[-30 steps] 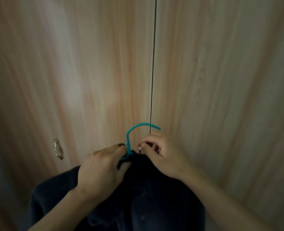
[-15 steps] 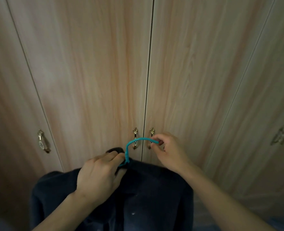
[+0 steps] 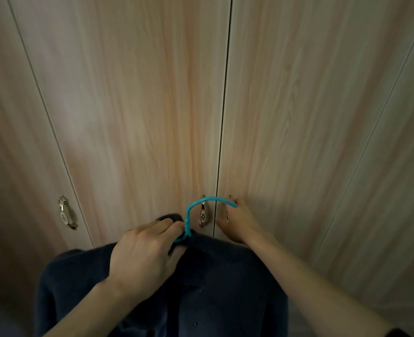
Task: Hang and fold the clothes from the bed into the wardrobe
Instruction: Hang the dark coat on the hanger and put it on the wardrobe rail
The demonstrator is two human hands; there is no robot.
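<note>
A left hand [image 3: 142, 254] grips a dark navy garment [image 3: 213, 288] at the collar, on a teal hanger [image 3: 212, 198] (hook upward), before the closed wardrobe doors [image 3: 140, 105]. The right hand [image 3: 240, 222] curls round the right door handle [image 3: 226, 215] beside the doors' centre seam.

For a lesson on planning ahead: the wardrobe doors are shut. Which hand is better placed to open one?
Right. The right hand is at the right door handle; the left hand grips the teal hanger and dark garment.
</note>
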